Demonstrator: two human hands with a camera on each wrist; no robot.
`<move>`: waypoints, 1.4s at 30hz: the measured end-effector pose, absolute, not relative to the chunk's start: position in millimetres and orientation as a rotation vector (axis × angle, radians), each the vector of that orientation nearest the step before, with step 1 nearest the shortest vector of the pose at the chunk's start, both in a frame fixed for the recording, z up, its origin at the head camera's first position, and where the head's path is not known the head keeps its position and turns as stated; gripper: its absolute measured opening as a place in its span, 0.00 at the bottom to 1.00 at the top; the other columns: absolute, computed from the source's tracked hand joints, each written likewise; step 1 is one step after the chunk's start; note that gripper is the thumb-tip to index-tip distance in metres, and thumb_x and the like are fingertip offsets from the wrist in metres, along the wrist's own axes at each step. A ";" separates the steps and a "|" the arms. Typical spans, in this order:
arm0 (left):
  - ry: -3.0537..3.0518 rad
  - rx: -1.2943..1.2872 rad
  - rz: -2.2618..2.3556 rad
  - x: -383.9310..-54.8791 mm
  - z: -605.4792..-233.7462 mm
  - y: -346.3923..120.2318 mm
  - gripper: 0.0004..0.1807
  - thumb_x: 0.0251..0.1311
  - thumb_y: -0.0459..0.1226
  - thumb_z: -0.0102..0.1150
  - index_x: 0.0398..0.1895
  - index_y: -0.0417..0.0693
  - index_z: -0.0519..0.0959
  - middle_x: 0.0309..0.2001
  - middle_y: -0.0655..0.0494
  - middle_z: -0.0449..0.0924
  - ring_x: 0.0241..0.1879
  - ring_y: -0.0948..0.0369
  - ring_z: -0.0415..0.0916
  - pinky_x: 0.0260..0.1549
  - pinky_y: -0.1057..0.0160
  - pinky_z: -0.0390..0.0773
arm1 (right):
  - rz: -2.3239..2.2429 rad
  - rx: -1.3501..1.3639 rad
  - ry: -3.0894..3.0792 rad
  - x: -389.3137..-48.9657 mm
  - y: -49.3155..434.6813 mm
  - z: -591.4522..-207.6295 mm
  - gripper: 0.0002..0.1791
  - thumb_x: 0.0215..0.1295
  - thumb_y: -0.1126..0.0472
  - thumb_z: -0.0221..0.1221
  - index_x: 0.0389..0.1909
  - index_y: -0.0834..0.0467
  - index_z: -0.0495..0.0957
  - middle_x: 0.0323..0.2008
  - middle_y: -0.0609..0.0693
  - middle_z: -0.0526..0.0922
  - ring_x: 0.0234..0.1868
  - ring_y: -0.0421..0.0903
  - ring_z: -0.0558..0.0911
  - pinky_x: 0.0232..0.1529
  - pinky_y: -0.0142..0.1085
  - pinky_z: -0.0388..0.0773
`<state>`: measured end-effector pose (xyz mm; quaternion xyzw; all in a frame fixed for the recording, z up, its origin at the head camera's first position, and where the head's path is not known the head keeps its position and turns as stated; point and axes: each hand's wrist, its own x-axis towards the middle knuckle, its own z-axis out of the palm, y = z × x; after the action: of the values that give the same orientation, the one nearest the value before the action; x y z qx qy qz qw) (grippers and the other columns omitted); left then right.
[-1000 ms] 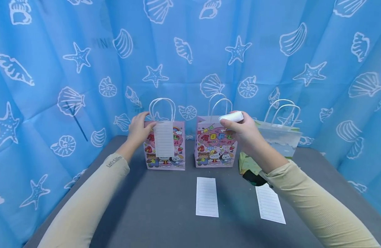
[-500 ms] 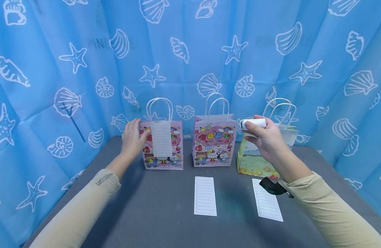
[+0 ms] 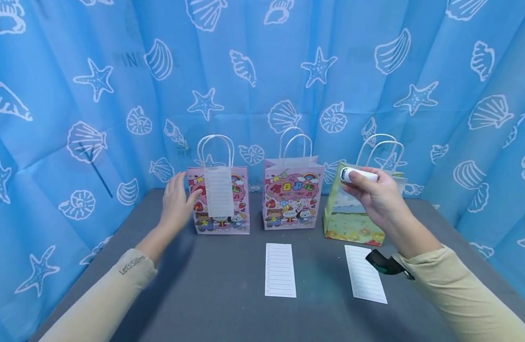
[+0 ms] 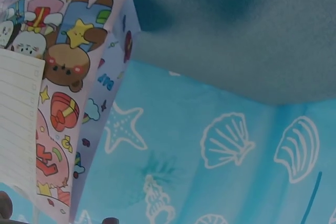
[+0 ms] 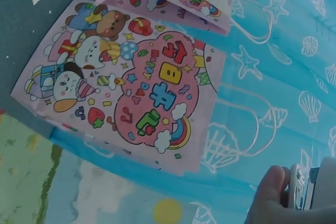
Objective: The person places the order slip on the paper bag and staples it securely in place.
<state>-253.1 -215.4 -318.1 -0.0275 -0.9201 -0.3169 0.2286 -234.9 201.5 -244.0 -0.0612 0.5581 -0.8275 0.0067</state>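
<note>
My right hand (image 3: 384, 197) pinches a small white stapler (image 3: 359, 176) between thumb and fingers, in front of the green scenic paper bag (image 3: 352, 223) at the right. In the right wrist view, the stapler (image 5: 326, 184) shows at the lower right corner. A lined paper strip (image 3: 218, 194) hangs down the front of the left pink gift bag (image 3: 242, 223), near its handles. Beside that bag's left edge, my left hand (image 3: 173, 204) has its fingers extended and its thumb over the bag's front.
Between the two stands another pink gift bag (image 3: 292, 202) with cartoon animals. Two lined strips lie on the grey table: one middle strip (image 3: 281, 270) and one right strip (image 3: 365, 278). A blue shell-patterned curtain (image 3: 262, 71) hangs behind the bags.
My right hand has moved right and slightly down with the stapler, from the middle bag to the right bag. The left hand has drawn back a little from the strip's top.
</note>
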 end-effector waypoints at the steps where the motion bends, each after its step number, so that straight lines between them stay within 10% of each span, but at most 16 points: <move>1: -2.533 -0.078 -0.871 -252.1 -318.7 -214.8 0.35 0.72 0.41 0.50 0.72 0.30 0.50 0.71 0.30 0.46 0.72 0.37 0.41 0.67 0.38 0.43 | -2.585 -0.191 1.745 -234.9 203.4 -245.1 0.21 0.65 0.67 0.62 0.51 0.58 0.60 0.50 0.53 0.65 0.40 0.42 0.80 0.43 0.32 0.80; 18: -2.595 -0.079 -0.935 -233.5 -334.8 -204.7 0.36 0.72 0.41 0.51 0.73 0.31 0.48 0.72 0.30 0.45 0.71 0.36 0.41 0.66 0.37 0.43 | -2.604 -0.191 1.681 -227.5 240.3 -266.8 0.03 0.66 0.67 0.60 0.36 0.56 0.80 0.39 0.48 0.79 0.37 0.42 0.82 0.40 0.31 0.80; 42: -2.671 -0.073 -0.996 -220.1 -350.9 -199.5 0.37 0.73 0.42 0.49 0.73 0.30 0.46 0.72 0.30 0.44 0.71 0.37 0.40 0.66 0.38 0.43 | -2.430 -0.112 2.056 -220.7 279.4 -289.2 0.08 0.72 0.54 0.54 0.33 0.44 0.80 0.36 0.38 0.79 0.35 0.37 0.80 0.35 0.32 0.74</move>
<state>-220.1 -199.5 -350.9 -0.0255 -0.9268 -0.3457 0.1447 -220.7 279.4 -289.2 -0.0351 0.6453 -0.7628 -0.0217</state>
